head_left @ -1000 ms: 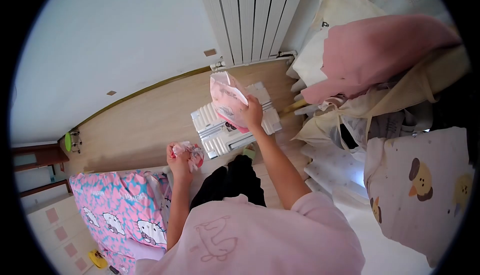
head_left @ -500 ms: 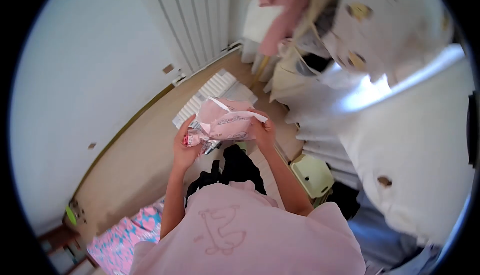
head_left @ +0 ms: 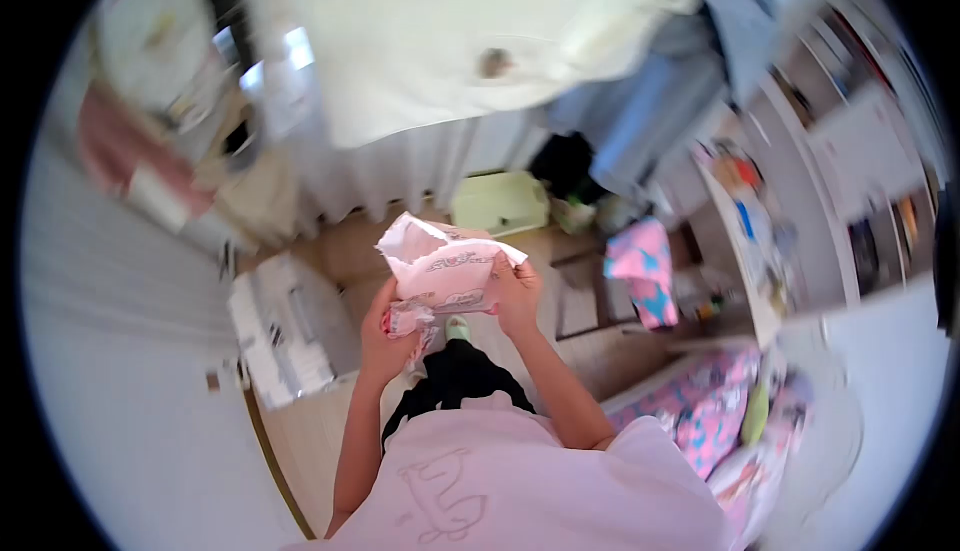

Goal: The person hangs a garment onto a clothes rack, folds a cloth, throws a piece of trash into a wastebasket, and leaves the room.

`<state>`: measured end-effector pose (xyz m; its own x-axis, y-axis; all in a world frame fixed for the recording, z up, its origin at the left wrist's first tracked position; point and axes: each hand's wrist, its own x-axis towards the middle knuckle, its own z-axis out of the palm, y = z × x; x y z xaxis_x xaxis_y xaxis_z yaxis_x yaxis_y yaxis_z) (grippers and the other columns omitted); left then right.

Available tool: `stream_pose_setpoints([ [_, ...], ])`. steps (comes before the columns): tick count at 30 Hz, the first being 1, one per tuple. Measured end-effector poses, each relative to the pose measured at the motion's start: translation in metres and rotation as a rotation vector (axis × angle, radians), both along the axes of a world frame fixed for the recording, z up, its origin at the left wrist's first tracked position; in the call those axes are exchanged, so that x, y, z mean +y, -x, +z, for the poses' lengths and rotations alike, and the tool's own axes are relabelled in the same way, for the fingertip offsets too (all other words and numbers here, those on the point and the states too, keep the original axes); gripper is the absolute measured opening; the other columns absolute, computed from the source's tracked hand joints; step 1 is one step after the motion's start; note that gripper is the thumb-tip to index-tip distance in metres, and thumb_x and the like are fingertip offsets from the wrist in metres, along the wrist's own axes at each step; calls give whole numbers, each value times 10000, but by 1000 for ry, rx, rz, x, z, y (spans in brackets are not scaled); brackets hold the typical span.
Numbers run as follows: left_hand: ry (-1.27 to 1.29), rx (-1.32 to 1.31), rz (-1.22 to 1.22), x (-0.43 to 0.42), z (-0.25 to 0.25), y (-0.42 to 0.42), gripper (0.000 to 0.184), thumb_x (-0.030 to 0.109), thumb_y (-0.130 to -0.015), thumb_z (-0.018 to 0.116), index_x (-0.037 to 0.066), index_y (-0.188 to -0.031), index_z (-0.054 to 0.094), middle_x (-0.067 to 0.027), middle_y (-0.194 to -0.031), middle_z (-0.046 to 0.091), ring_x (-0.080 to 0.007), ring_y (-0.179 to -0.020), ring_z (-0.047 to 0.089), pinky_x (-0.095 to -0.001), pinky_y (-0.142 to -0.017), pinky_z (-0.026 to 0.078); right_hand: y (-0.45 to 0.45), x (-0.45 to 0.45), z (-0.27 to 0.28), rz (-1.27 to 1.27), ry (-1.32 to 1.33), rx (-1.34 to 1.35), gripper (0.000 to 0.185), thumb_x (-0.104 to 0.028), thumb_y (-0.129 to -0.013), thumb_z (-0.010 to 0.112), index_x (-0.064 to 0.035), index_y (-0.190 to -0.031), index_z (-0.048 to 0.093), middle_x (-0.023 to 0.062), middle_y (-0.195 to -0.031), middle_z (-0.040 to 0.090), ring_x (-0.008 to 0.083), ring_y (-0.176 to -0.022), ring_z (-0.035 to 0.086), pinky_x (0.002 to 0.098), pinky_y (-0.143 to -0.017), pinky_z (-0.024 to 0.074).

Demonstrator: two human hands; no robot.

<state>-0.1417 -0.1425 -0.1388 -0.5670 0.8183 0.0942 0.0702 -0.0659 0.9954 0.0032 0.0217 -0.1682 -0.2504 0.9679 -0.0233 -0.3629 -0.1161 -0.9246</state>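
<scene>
A pink printed bag (head_left: 445, 276) with a ragged white edge is held up in front of my body, its top gaping. My right hand (head_left: 518, 301) pinches the bag's right side near the rim. On the other side, my left hand (head_left: 380, 349) is closed around a crumpled pink wrapper (head_left: 408, 319), close against the bag's lower left corner. Whether these fingers also grip the bag itself, I cannot tell. What is inside the bag is hidden.
A pale green folding stool (head_left: 500, 203) stands ahead by the curtain. White stacked panels (head_left: 280, 326) sit at left. A chair (head_left: 590, 296) with pink-and-blue cloth (head_left: 642, 266) and a cluttered desk (head_left: 740, 241) are at right, a patterned bed (head_left: 700, 416) nearer. Clothes hang above.
My view has swung right, from the wall and radiator toward the curtain, desk and bed. Both hands keep hold, and the bag's mouth now gapes wider and faces up more.
</scene>
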Motion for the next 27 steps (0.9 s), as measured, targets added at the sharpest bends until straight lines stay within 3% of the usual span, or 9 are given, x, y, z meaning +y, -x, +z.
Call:
stream_pose_setpoints([
  [4, 51, -72, -286, 52, 40, -52, 751, -122, -716, 622, 24, -1438, 475, -74, -1080, 644, -133, -944, 622, -278, -839, 514, -91, 14, 13, -319, 13, 70, 192, -140, -1001, 618, 6, -1107, 684, 35, -996, 706, 93, -870, 630, 261, -754, 516],
  [7, -22, 25, -423, 92, 41, -120, 736, -129, -729, 613, 30, -1436, 477, -74, -1069, 644, -127, -925, 625, -278, -822, 520, -182, 26, 15, -564, 24, 122, 196, -136, -1010, 598, 3, -1126, 672, 47, -1020, 701, 111, -885, 641, 270, -772, 521],
  [10, 59, -60, -516, 123, 45, -179, 705, -136, -734, 584, 13, -1416, 485, -99, -1120, 630, -155, -965, 634, -297, -864, 519, -263, 36, 16, -758, 62, 268, 209, -146, -1008, 607, 5, -1136, 675, 45, -1020, 695, 105, -874, 631, 256, -761, 509],
  [12, 115, -136, -547, 148, 48, -202, 687, -136, -737, 576, 7, -1404, 491, -111, -1140, 624, -167, -980, 640, -307, -879, 520, -299, 45, 24, -861, 87, 258, 213, -147, -1008, 608, 9, -1137, 674, 47, -1020, 694, 104, -880, 630, 252, -761, 509],
  [17, 90, -106, -567, 227, -8, -303, 607, -141, -742, 598, 9, -1326, 540, -105, -1164, 603, -165, -1003, 625, -310, -900, 512, -422, 80, 6, -1055, 148, 195, 197, -129, -1004, 606, 31, -1089, 683, 38, -989, 689, 88, -875, 617, 232, -763, 499],
  [23, 215, -217, -658, 290, -16, -411, 557, -140, -743, 602, 17, -1276, 559, -92, -1152, 591, -168, -1018, 617, -305, -904, 509, -555, 116, -17, -1194, 245, 204, 185, -135, -1000, 614, 25, -1047, 695, 25, -944, 680, 78, -823, 595, 247, -715, 488],
  [27, 238, -294, -652, 318, 10, -468, 521, -131, -760, 592, 23, -1257, 556, -78, -1118, 586, -166, -990, 612, -299, -880, 512, -603, 127, -18, -1316, 286, 258, 199, -152, -1004, 612, 14, -1090, 678, 28, -963, 677, 88, -837, 603, 259, -725, 496],
])
